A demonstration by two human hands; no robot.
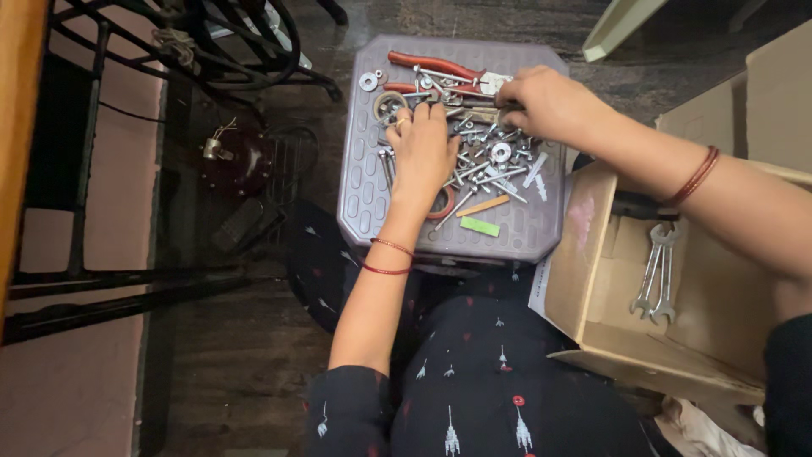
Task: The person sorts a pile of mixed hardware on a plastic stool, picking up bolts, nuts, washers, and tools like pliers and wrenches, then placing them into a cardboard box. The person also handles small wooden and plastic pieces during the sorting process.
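A grey plastic stool top (365, 199) carries a heap of bolts, nuts and washers (495, 161), red-handled pliers (436, 66), a tape roll (389, 106), an orange stick (484, 206) and a green strip (480, 226). My left hand (420, 152) lies palm down on the heap, fingers spread toward the tape roll and pliers. My right hand (545, 101) reaches in from the right, its fingertips curled into the metal parts near the pliers' jaws. Whether either hand grips a piece is hidden by the fingers.
An open cardboard box (592, 254) at the right holds two spanners (657, 275). A black iron sewing-machine stand (211, 42) and a dark red round object (237, 161) sit on the floor at the left. My lap in dark patterned cloth (499, 381) is below the stool.
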